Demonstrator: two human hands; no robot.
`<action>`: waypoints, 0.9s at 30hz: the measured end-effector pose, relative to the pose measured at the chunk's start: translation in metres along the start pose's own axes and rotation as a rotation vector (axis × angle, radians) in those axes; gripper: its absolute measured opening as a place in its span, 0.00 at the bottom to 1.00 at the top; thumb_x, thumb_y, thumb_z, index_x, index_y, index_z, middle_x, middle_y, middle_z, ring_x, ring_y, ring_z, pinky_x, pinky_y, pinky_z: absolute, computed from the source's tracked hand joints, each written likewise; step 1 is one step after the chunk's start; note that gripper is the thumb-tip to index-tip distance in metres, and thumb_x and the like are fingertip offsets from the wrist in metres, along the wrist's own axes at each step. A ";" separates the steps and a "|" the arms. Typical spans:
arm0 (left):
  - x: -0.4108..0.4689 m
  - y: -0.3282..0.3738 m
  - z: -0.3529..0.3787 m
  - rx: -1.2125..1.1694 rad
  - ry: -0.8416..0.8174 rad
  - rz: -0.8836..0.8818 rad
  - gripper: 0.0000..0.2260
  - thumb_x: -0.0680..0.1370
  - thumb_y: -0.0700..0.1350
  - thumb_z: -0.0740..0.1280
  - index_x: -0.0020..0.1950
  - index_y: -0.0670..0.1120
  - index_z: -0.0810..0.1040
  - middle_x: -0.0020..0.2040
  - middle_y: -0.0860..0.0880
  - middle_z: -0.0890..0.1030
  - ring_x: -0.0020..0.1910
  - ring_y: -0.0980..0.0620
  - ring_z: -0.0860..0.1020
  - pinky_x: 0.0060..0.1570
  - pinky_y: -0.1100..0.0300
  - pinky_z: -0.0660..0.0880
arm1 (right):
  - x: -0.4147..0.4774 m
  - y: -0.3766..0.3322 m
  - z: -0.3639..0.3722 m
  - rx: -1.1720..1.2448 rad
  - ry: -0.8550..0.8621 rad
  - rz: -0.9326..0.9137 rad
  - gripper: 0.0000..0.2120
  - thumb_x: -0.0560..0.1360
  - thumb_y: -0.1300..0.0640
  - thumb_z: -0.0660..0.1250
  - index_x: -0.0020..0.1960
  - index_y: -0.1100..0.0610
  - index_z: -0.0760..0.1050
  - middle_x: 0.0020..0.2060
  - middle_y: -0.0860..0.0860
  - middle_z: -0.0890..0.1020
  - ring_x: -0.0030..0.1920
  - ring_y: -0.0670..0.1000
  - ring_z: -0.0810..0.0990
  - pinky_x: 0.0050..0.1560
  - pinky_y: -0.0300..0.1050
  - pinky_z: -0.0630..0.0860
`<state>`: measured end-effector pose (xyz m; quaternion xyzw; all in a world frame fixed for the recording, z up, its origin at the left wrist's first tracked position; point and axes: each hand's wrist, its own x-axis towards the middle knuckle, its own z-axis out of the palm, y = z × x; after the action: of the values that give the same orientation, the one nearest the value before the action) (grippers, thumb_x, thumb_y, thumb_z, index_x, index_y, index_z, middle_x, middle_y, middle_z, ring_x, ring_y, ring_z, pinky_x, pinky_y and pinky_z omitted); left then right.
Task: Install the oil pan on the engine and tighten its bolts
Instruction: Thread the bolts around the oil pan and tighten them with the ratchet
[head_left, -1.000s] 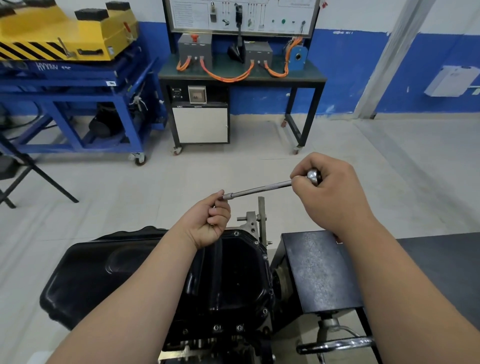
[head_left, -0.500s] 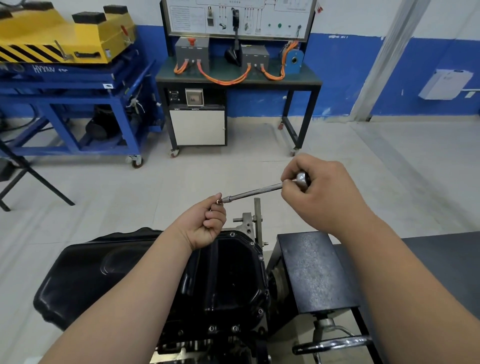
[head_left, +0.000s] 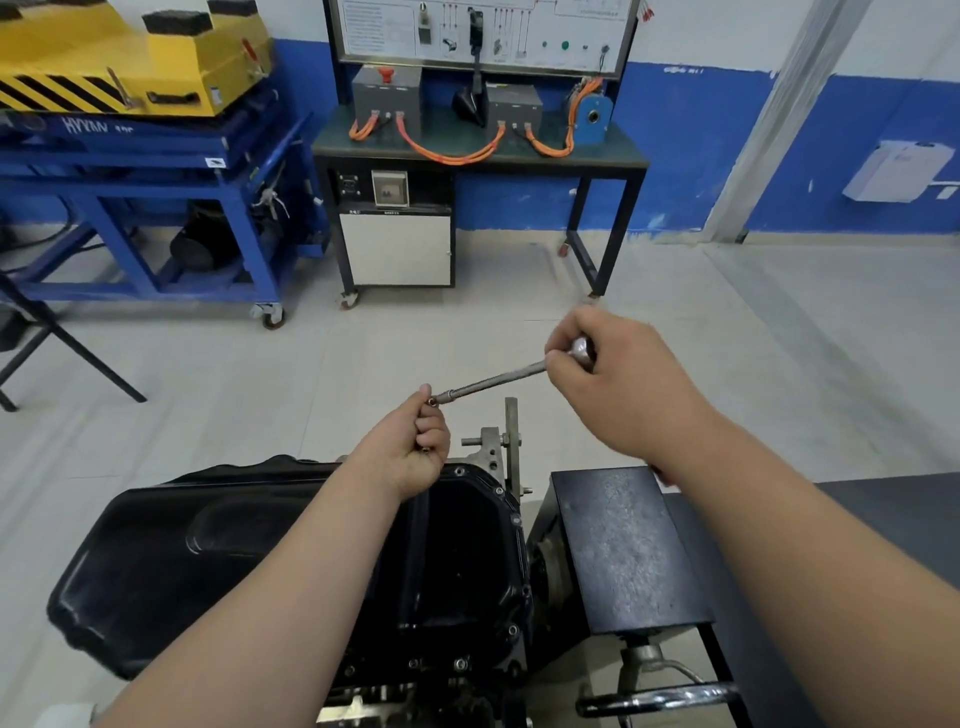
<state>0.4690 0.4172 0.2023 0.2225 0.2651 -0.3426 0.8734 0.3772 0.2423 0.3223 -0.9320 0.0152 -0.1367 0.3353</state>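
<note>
I see the black oil pan (head_left: 218, 561) seated on the engine (head_left: 374, 701), low in the head view, beneath both forearms. Its flange edge lies just beside the black stand housing (head_left: 623, 551) on the right. Several flange bolts (head_left: 460, 664) show along the near edge.

My right hand (head_left: 618, 384) is raised above the housing, fingers curled tight around the rounded head end of a long metal driver (head_left: 493, 382). The shaft slopes down to the left.

My left hand (head_left: 415, 441) hovers over the pan's far edge, fingers curled. Its thumb and forefinger pinch a small bolt (head_left: 432, 401) against the driver tip.
</note>
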 end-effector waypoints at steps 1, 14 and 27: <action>0.002 -0.003 0.004 -0.043 0.021 0.063 0.12 0.79 0.47 0.62 0.37 0.46 0.69 0.22 0.53 0.67 0.16 0.60 0.62 0.14 0.71 0.55 | -0.003 0.004 0.006 0.055 0.024 0.046 0.07 0.72 0.57 0.64 0.37 0.48 0.73 0.27 0.43 0.76 0.30 0.41 0.73 0.28 0.31 0.67; 0.048 -0.016 -0.005 1.036 0.327 -0.255 0.16 0.82 0.45 0.51 0.37 0.43 0.70 0.18 0.55 0.61 0.13 0.61 0.58 0.13 0.71 0.50 | 0.039 -0.008 0.031 -0.252 -0.317 -0.075 0.07 0.74 0.56 0.61 0.47 0.55 0.76 0.43 0.49 0.78 0.45 0.51 0.74 0.41 0.41 0.68; 0.087 0.012 -0.004 1.914 0.375 -0.523 0.13 0.76 0.42 0.58 0.31 0.44 0.73 0.21 0.52 0.62 0.17 0.57 0.55 0.18 0.71 0.52 | 0.060 0.004 0.070 -0.277 -0.413 -0.073 0.07 0.72 0.57 0.61 0.45 0.58 0.76 0.43 0.52 0.80 0.43 0.54 0.77 0.39 0.44 0.74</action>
<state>0.5308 0.3852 0.1484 0.8151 0.0521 -0.5515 0.1693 0.4541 0.2757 0.2829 -0.9771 -0.0686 0.0482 0.1954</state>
